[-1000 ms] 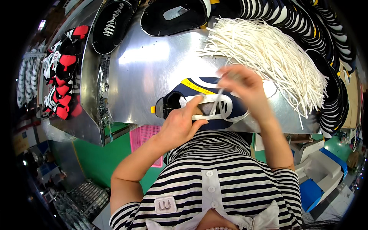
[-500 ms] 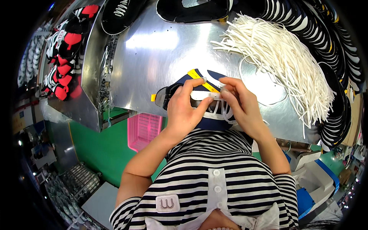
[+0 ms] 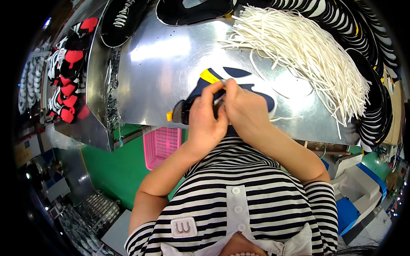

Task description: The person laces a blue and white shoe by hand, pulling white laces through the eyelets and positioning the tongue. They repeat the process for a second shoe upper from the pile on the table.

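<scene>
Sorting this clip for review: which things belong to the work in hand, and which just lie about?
In hand:
left hand
right hand
navy shoe upper
white laces

Lying about:
pink basket
red-black uppers
black uppers at bench rim

A shoe upper lies on the desk. Laces lie behind it, to the right. A basket sits below the desk's near edge.

— What colours do we see on the shoe upper?
— We see navy with white shapes and a yellow tab; its lining looks black, though we can't be sure
— And around it?
— White laces on a silver metal table, a pink basket, red-and-black uppers, our black-and-white striped shirt
</scene>
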### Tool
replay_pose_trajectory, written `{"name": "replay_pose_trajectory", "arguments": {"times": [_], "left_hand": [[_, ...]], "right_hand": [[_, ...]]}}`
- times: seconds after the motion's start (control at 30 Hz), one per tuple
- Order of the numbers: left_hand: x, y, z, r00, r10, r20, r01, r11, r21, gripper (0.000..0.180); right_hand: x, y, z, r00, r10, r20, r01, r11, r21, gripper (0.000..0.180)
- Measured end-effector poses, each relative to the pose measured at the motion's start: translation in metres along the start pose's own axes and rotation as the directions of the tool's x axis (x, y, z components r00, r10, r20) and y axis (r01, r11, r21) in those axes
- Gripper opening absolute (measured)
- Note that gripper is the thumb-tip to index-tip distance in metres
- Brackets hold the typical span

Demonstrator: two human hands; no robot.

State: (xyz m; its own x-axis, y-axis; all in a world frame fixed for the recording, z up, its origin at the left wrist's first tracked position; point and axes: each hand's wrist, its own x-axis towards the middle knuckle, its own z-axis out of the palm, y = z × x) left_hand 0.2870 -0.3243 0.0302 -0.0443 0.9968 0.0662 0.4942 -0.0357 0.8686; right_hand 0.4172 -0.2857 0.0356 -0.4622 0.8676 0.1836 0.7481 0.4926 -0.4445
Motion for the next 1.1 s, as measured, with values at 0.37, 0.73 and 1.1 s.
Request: {"name": "replay_pose_trajectory", "arguments": {"times": [0.37,0.73,1.1], "left_hand": [[0.029,-0.007,-0.008,0.934,-0.348,0.082,0.356,0.878,-0.32,0.039],[-0.008,0.038,-0.053,0.925,0.142,0.354,-0.289,0.866,0.408,0.055],[0.031,0.013,-0.012,0.93,0.368,0.003,-0.35,0.881,0.319,0.017]], "right_hand": [[-0.027,0.044,-0.05,0.924,0.319,0.21,-0.369,0.885,0.284,0.041],[-0.046,0.053,-0.027,0.997,0.069,-0.024,-0.058,0.951,0.304,0.027],[-0.089,0.035,-0.057,0.972,0.139,0.187,-0.227,0.742,0.631,0.017]]}}
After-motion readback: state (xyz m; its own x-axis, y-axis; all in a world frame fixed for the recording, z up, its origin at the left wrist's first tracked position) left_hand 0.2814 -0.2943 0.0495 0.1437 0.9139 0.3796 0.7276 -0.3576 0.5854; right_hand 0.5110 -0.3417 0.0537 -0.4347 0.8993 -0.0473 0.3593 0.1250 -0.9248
